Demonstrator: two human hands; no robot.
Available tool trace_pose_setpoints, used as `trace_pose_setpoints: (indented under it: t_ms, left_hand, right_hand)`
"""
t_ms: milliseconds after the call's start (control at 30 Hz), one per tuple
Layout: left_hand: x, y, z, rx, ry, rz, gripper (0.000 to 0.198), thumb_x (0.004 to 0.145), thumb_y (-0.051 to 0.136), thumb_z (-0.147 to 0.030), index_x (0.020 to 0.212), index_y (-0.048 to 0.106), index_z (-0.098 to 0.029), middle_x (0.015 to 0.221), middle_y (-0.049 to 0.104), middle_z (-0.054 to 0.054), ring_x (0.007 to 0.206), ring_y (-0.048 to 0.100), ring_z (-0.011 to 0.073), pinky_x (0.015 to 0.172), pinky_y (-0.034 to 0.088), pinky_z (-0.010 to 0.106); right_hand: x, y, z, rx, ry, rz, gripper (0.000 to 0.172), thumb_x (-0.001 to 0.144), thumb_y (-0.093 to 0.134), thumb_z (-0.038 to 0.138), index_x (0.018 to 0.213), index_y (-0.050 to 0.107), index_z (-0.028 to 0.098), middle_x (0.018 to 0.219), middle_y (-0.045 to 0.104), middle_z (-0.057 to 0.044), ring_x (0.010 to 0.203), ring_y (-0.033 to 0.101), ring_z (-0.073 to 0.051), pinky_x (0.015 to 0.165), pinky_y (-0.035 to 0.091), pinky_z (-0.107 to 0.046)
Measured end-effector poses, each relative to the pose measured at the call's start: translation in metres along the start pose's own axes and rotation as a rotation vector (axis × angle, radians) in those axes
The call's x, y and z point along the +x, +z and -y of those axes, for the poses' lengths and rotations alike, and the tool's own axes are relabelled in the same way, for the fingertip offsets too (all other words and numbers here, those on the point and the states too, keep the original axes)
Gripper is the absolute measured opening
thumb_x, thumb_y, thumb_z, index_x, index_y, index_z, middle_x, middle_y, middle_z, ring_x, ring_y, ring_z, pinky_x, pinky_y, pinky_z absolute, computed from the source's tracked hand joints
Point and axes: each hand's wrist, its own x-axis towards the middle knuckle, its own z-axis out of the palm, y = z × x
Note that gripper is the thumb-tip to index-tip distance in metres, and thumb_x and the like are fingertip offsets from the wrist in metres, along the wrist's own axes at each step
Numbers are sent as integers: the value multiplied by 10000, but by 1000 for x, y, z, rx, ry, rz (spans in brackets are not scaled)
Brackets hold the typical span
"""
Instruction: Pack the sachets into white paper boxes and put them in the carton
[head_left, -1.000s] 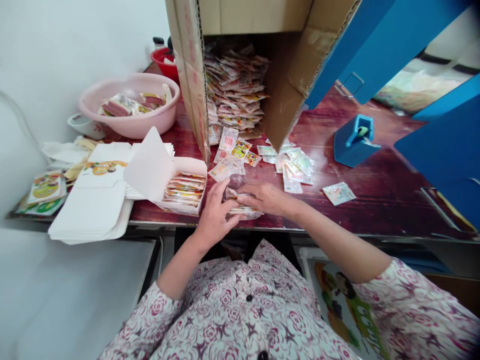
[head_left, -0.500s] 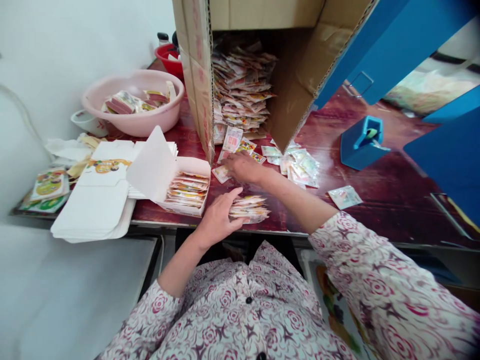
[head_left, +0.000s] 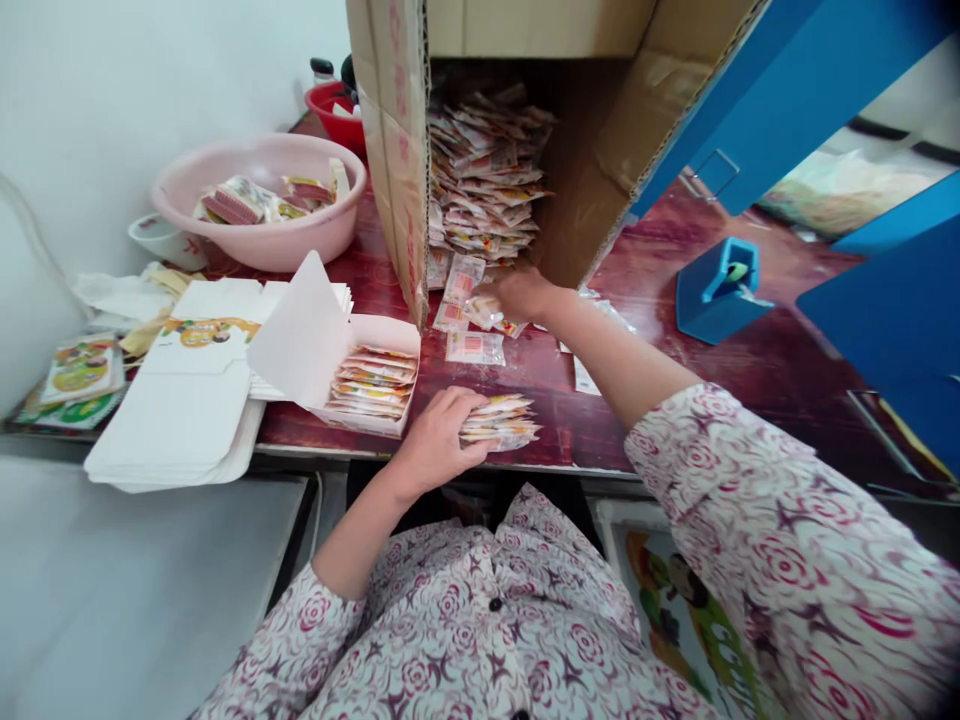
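My left hand [head_left: 439, 440] grips the end of a small stack of foil sachets [head_left: 499, 422] at the table's front edge. My right hand [head_left: 525, 295] reaches to the foot of an open cardboard box [head_left: 394, 130], pinching a sachet [head_left: 484, 312]. The box holds a heap of sachets [head_left: 484, 175]. Loose sachets [head_left: 474, 347] lie on the dark red table [head_left: 675, 400] below it. To the left of my left hand stands an open white carton [head_left: 367, 422] with sachets in rows.
A pink plastic basin [head_left: 259, 235] holding packets and a red bowl [head_left: 334, 118] stand at the back left. Flat white cartons [head_left: 180, 400] lie at left. A blue tape dispenser [head_left: 724, 290] sits right, beside blue panels [head_left: 885, 320].
My right hand has moved up and away from the stack, over to the loose sachets by the box. My left hand now wraps further around the stack, which has stayed in place.
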Motion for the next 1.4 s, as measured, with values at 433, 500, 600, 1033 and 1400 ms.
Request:
trace_pose_setpoints:
  t_ms: [433, 500, 600, 1033, 1400]
  left_hand:
    - [-1, 0, 0, 25, -32, -19, 598, 777, 760, -273, 1314, 506, -210, 1294, 618, 118, 1198, 595, 291, 1072, 490, 506]
    - [-1, -1, 0, 24, -36, -18, 583, 778, 766, -281, 1300, 517, -209, 1288, 621, 118, 1197, 597, 289, 1070, 491, 500]
    - [-1, -1, 0, 25, -47, -16, 551, 787, 766, -290, 1276, 528, -201, 1273, 623, 112, 1183, 600, 279, 1058, 494, 488]
    - [-4, 5, 3, 121, 33, -296, 777, 731, 821, -274, 1381, 400, -209, 1488, 393, 185, 1433, 380, 341, 1179, 355, 548]
    - [1, -1, -1, 15, -70, -73, 578, 783, 777, -284, 1291, 519, -188, 1279, 622, 113, 1203, 595, 260, 1072, 475, 449]
  right_hand:
    - [-9, -4, 2, -135, -57, -54, 302, 866, 594, 153, 1147, 692, 104, 1216, 684, -182, 1145, 594, -335, 992, 402, -440]
    - [-19, -8, 1, -29, -18, -87, 348, 875, 613, 194, 1207, 662, 101, 1139, 717, -169, 1060, 639, -312, 964, 418, -414]
    - [-42, -10, 5, 277, -37, -165, 490, 842, 682, 270, 1309, 603, 144, 1199, 704, -129, 1033, 649, -274, 880, 457, -345]
    - [-121, 42, 54, 754, -356, -160, 615, 1027, 259, 591, 830, 659, 167, 823, 656, -77, 754, 566, -166, 742, 450, -319]
    - [-26, 28, 23, 258, 435, -144, 428, 929, 553, 274, 1303, 602, 71, 1167, 708, -220, 1075, 674, -311, 854, 510, -365]
